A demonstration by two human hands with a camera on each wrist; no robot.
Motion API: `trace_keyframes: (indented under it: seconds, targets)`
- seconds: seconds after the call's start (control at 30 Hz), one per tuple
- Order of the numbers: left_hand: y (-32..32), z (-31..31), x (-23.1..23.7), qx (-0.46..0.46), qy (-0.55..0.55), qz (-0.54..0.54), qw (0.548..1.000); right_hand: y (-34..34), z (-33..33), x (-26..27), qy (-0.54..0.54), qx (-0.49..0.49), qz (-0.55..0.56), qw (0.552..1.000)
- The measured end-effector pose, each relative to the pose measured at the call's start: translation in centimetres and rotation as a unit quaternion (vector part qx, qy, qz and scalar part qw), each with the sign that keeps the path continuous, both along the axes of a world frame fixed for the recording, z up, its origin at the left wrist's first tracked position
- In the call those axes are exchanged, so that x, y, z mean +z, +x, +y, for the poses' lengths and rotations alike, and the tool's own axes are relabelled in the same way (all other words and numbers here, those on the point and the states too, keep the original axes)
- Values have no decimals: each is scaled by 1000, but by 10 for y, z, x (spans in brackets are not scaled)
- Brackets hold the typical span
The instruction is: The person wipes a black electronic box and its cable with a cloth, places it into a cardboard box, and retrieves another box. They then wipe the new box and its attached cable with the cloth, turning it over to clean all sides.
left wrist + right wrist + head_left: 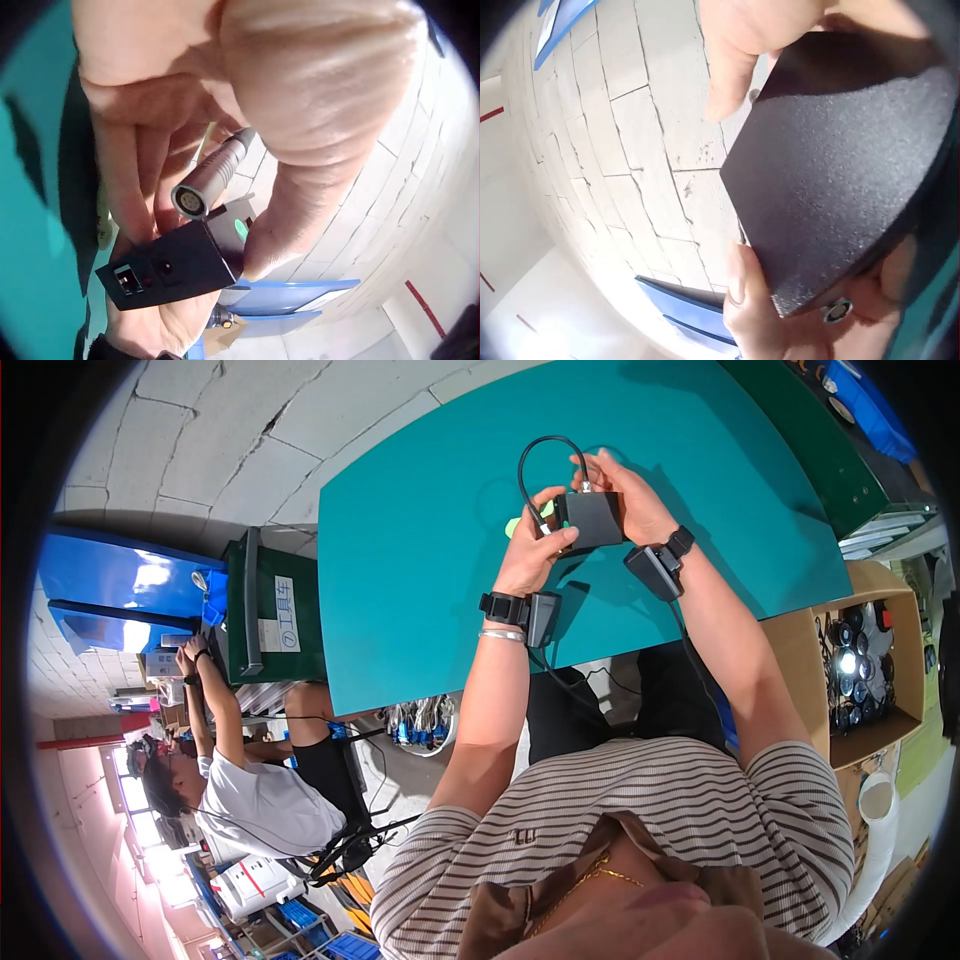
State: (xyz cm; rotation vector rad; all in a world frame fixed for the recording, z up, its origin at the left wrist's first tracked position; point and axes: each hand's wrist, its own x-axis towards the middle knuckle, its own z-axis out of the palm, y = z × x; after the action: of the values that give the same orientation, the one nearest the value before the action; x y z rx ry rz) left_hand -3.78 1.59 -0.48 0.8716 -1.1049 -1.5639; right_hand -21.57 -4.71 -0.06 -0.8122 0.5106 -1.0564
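Note:
A small black box (592, 520) is held between both hands over the green table. My left hand (532, 555) grips its left side, thumb on its face, with a metal cable connector (201, 187) by the palm; its socket end faces out, apart from the box. My right hand (637, 503) holds the box's right side, fingers near the connector (586, 486) at its far edge. A black cable (545, 439) loops between the two connectors. The left wrist view shows a rectangular port (128, 280) and round jack (167, 267) on the box's side.
The green table (430, 560) fills the area around the hands, against a block wall (230, 440). A cardboard box (905, 660) of dark round parts stands at the right. At the left another person (265, 800) sits by a dark green cabinet (300, 610). Wires hang below my wrists.

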Motion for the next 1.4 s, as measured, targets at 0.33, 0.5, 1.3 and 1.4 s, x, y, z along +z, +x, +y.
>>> trace_keyframes:
  seconds: [0.33,0.5,1.3,1.4]
  targets:
    - [2,-4,-3,42,39,141,988,6,5,1,64,72,-73,993]
    - [1,-2,1,29,33,143,989,7,6,0,49,116,-93,988]
    - [-2,1,2,59,8,31,998,4,6,2,-15,116,-79,990]
    - [0,-3,1,98,17,57,993,-2,1,-2,-3,142,-85,986]
